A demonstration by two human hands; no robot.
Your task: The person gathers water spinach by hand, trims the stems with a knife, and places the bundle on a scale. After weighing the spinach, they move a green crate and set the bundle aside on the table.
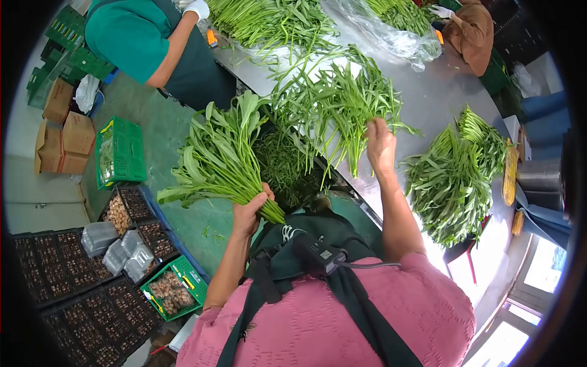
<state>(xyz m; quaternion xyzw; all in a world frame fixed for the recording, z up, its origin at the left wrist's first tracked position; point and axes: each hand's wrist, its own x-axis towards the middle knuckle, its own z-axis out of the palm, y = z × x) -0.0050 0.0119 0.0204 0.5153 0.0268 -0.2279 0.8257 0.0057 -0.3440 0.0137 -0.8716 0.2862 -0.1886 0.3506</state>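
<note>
My left hand (249,211) is wrapped round the stems of a thick bunch of water spinach (223,156), tilted with its leaves up and to the left, off the table. At the edge of the loose water spinach (330,101) on the table, my right hand (381,144) has its fingers closed on some stalks; which ones is partly blurred. Right of that hand lie bundled greens (449,177) with leaves toward me. Below the table edge, a dark container (278,159) holds more loose leaves.
A metal table (422,98) carries larger piles of greens (269,24) and clear plastic (400,43) at the back. One co-worker (134,37) stands at the upper left, another (471,37) at the upper right. Green crates (125,150) and black crates (61,257) stand left.
</note>
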